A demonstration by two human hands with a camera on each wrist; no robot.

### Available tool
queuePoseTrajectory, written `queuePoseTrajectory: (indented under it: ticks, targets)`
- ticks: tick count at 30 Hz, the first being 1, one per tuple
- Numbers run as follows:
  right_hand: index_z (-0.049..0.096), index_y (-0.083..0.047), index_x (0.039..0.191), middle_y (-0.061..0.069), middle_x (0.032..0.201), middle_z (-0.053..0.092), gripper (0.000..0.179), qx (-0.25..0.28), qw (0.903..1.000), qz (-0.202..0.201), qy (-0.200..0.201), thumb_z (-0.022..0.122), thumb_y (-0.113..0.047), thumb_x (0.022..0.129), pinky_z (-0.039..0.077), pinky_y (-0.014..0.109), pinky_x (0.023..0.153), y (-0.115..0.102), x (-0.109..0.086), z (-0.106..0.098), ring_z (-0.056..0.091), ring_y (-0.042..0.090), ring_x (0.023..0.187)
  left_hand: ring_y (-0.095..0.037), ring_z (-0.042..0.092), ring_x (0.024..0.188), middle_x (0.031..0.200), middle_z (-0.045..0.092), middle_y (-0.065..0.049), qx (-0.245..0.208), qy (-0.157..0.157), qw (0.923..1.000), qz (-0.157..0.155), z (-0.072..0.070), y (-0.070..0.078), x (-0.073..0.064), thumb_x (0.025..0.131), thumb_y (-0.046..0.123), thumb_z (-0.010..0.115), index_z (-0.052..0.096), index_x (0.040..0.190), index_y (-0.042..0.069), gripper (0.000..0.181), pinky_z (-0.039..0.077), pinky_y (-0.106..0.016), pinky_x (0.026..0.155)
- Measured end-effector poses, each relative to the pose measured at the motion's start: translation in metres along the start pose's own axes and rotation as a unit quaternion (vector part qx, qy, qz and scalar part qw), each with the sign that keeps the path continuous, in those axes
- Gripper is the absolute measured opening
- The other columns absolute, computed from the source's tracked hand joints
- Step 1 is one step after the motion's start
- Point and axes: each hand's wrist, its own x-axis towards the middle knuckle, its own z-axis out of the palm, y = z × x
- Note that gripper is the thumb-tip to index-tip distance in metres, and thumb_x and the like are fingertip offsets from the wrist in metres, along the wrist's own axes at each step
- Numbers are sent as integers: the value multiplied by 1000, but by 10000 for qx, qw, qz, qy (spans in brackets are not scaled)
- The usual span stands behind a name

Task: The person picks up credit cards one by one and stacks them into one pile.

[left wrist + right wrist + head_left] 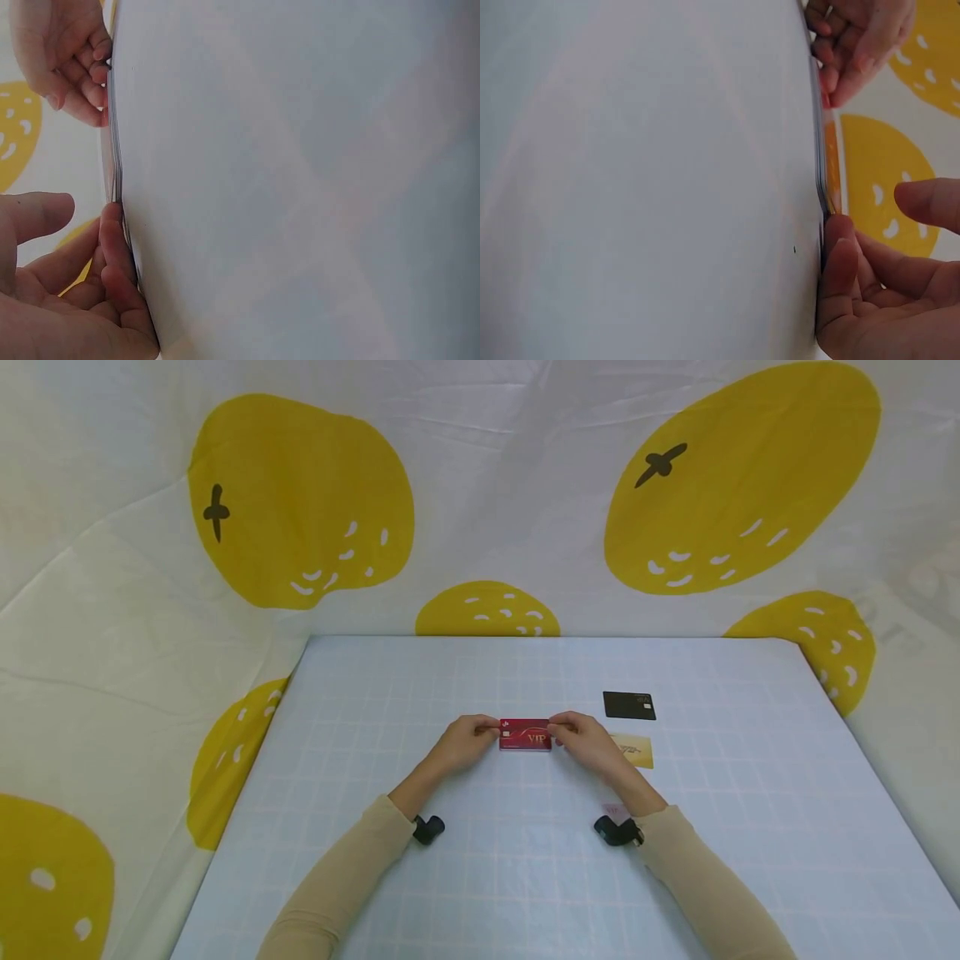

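Observation:
A red bank-style card marked VIP (525,735) lies face up near the middle of the table; from the side, in the left wrist view, a thin stack of cards (115,169) shows several layers. My left hand (467,743) touches its left end with loosely bent fingers, the thumb (49,216) held apart above. At the right end, my right hand (588,742) has its fingertips (840,225) against the stack, and its thumb (930,202) stands off the cards.
A black card (628,706) lies to the right, behind my right hand. Nearer is a gold card (637,750), partly covered by that hand. A pale purple card (617,812) is half hidden beside my right wrist. Behind the table (510,877) hangs a fruit-patterned cloth (510,510).

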Motion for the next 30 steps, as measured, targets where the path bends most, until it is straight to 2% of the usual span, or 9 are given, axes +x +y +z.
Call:
queuePoseTrajectory:
  ticks: [14,30]
  targets:
    - [62,-9,130,9,119,65,39,-172,9998,-78,-6,59,-35,101,52,40,90,-4,-3,-1,59,25,102,-23,60,115,122,67,-6,37,34,10000,4,0,0,-1,101,24,60,70,123,8,29,48,-43,97]
    - [62,-9,131,10,120,64,39,-126,9999,-33,23,59,-35,102,52,39,89,-5,-5,-1,60,25,102,-23,60,115,122,67,-5,79,84,9999,-34,0,1,-3,101,26,61,70,124,9,30,49,-43,97]
